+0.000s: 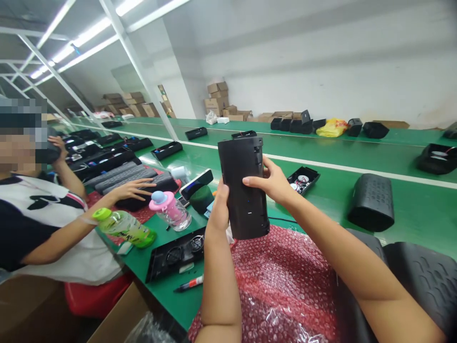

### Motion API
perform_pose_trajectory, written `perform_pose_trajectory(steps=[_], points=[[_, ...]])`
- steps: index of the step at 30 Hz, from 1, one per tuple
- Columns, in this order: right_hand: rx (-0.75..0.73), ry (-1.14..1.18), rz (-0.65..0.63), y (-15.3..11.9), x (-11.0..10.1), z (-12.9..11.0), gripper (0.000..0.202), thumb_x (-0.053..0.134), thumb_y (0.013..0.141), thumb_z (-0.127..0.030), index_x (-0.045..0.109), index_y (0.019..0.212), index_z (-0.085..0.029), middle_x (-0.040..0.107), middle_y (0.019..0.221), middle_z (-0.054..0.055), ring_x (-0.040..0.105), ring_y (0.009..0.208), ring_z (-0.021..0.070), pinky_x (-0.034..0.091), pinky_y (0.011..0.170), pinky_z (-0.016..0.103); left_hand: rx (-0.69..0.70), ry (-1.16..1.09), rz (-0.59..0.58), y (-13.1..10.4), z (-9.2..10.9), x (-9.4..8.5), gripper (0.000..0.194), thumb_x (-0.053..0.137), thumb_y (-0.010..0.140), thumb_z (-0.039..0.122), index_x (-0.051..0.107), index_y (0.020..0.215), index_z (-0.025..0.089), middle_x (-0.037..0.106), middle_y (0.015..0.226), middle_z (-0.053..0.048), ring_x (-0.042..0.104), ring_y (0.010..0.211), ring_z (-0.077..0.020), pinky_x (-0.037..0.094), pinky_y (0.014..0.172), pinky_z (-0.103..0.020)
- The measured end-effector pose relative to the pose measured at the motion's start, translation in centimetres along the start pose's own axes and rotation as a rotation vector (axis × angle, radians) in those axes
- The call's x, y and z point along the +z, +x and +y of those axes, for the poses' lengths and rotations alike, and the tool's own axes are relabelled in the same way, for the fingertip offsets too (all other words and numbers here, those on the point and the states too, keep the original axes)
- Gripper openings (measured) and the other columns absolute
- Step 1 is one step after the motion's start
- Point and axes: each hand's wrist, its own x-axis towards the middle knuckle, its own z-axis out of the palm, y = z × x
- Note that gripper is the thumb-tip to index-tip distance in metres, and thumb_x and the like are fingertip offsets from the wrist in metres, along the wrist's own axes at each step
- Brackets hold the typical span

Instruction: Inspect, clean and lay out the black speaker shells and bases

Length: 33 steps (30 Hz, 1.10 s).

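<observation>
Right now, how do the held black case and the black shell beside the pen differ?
The black case is held by left hand and right hand; the black shell lies on the green table. The case shows a mostly plain face; the shell, two round parts. Both are black.

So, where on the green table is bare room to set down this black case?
For the black case, perhaps the bare green table between the open black tray and the patterned black box. Another bare patch lies beyond the white line, in front of the yellow bag. It is crowded at left, around the green bottle and pink cup.
</observation>
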Motion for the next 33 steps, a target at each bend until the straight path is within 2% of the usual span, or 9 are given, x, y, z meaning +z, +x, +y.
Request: perform_pose_trajectory(steps=[2, 4, 7, 11, 17, 24, 29, 33], points=[[-0.047, -0.081, -0.001, -0.3, -0.5, -0.9, 0.08, 0.088, 0.057, -0.04, 0.053, 0.127, -0.022, 0.068, 0.108, 0.006, 0.065, 0.101, 0.029, 0.058, 0.088, 0.046, 0.048, 0.035, -0.027, -0.5, 0.2, 0.9, 0.093, 0.075, 0.077, 0.056, 0.028, 0.153, 0.032, 0.046, 0.154, -0.01, 0.051, 0.137, -0.0331, 0.047, 0.11, -0.045], [-0.069, -0.136, -0.074, -0.4, -1.0, -1.4, 0.073, 0.084, 0.063, -0.042, 0.053, 0.125, -0.02, 0.066, 0.114, 0.007, 0.063, 0.106, 0.0289, 0.056, 0.093, 0.046, 0.097, 0.086, -0.065, -0.9, 0.3, 1.4, 0.117, 0.086, 0.067, 0.046, 0.012, 0.157, 0.036, 0.038, 0.159, -0.01, 0.048, 0.139, -0.0343, 0.047, 0.111, -0.047], [-0.027, -0.157, -0.202, -0.2, -1.9, -1.7, 0.074, 0.08, 0.066, -0.039, 0.047, 0.129, -0.019, 0.061, 0.127, 0.008, 0.059, 0.116, 0.0288, 0.052, 0.101, 0.046, 0.079, 0.125, -0.102, -1.3, 0.3, 1.9, 0.127, 0.087, 0.066, 0.044, 0.0, 0.157, 0.04, 0.03, 0.162, -0.011, 0.045, 0.141, -0.0351, 0.046, 0.111, -0.05], [-0.011, -0.138, -0.273, 0.1, -2.8, -1.5, 0.076, 0.076, 0.065, -0.035, 0.044, 0.132, -0.017, 0.059, 0.131, 0.009, 0.057, 0.121, 0.0297, 0.052, 0.103, 0.044, 0.047, 0.136, -0.053, -1.5, 0.4, 2.8, 0.125, 0.087, 0.067, 0.043, 0.0, 0.157, 0.04, 0.025, 0.164, -0.01, 0.042, 0.144, -0.0349, 0.042, 0.115, -0.051], [-0.036, -0.193, -0.239, 0.2, -2.9, -1.0, 0.077, 0.078, 0.068, -0.038, 0.044, 0.133, -0.016, 0.058, 0.132, 0.01, 0.056, 0.121, 0.03, 0.051, 0.105, 0.045, 0.011, 0.081, -0.03, -1.3, 0.9, 3.5, 0.129, 0.089, 0.062, 0.04, 0.003, 0.158, 0.032, 0.029, 0.161, -0.015, 0.046, 0.14, -0.0373, 0.044, 0.112, -0.053], [-0.018, -0.172, -0.292, 0.4, -2.9, -1.0, 0.084, 0.076, 0.068, -0.039, 0.036, 0.138, -0.017, 0.052, 0.14, 0.01, 0.052, 0.128, 0.0299, 0.049, 0.108, 0.044, 0.047, 0.158, 0.049, -1.3, 0.8, 3.8, 0.132, 0.092, 0.058, 0.042, 0.005, 0.157, 0.034, 0.032, 0.16, -0.011, 0.038, 0.145, -0.0367, 0.037, 0.118, -0.051], [0.012, -0.258, -0.249, 0.6, -2.8, -0.9, 0.092, 0.076, 0.064, -0.041, 0.032, 0.141, -0.015, 0.046, 0.143, 0.013, 0.048, 0.131, 0.0316, 0.045, 0.112, 0.047, 0.055, 0.16, 0.087, -1.1, 0.5, 4.0, 0.121, 0.091, 0.059, 0.034, 0.016, 0.153, 0.033, 0.039, 0.156, -0.012, 0.045, 0.141, -0.0345, 0.042, 0.115, -0.05], [0.027, -0.267, -0.231, 0.6, -3.0, -1.0, 0.093, 0.075, 0.063, -0.041, 0.032, 0.141, -0.015, 0.047, 0.142, 0.014, 0.048, 0.13, 0.0329, 0.043, 0.113, 0.05, 0.07, 0.165, 0.098, -0.9, 0.0, 4.1, 0.121, 0.089, 0.059, 0.032, 0.012, 0.152, 0.032, 0.035, 0.158, -0.013, 0.045, 0.141, -0.0344, 0.043, 0.114, -0.048]])
